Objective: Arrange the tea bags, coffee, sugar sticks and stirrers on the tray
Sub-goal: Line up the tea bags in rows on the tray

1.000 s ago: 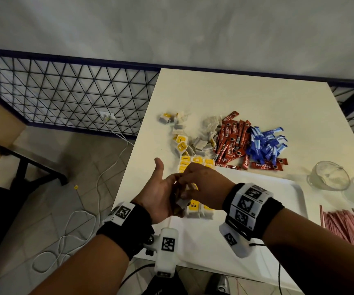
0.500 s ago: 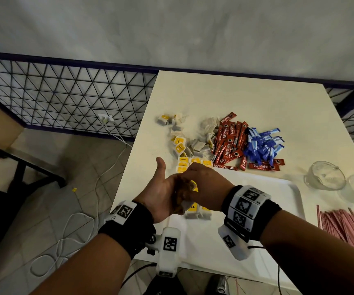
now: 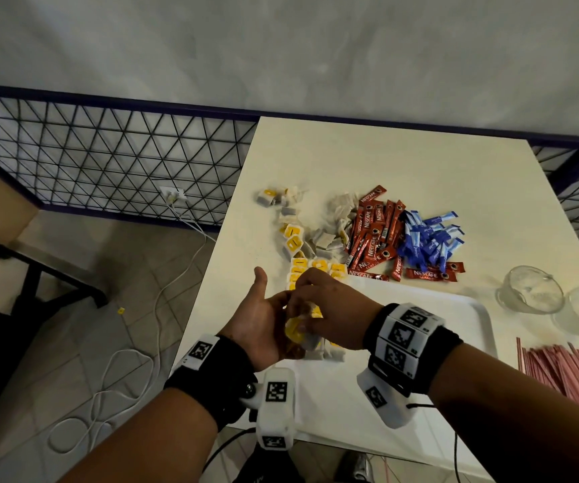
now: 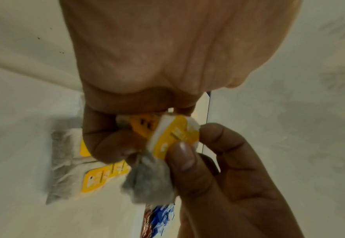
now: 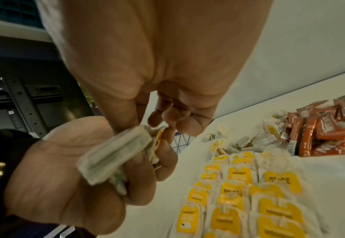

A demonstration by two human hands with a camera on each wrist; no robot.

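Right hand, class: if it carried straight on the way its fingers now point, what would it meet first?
Probably the left hand, whose palm cups the tea bags that the right hand is already pinching; depth there is hard to judge.

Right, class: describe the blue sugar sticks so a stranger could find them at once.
Start at the white tray on the cream table. Just beyond its far edge lies a heap of blue sugar sticks, right of the red coffee sticks: the only blue packets there.

The cream worktop (image 3: 385,162) carries a white tray (image 3: 469,308); beyond the tray lie loose tea bags (image 3: 322,238), red coffee sticks (image 3: 373,235), blue sugar sticks (image 3: 427,242); right of it, two glass cups (image 3: 528,291), pink stirrers (image 3: 566,371)
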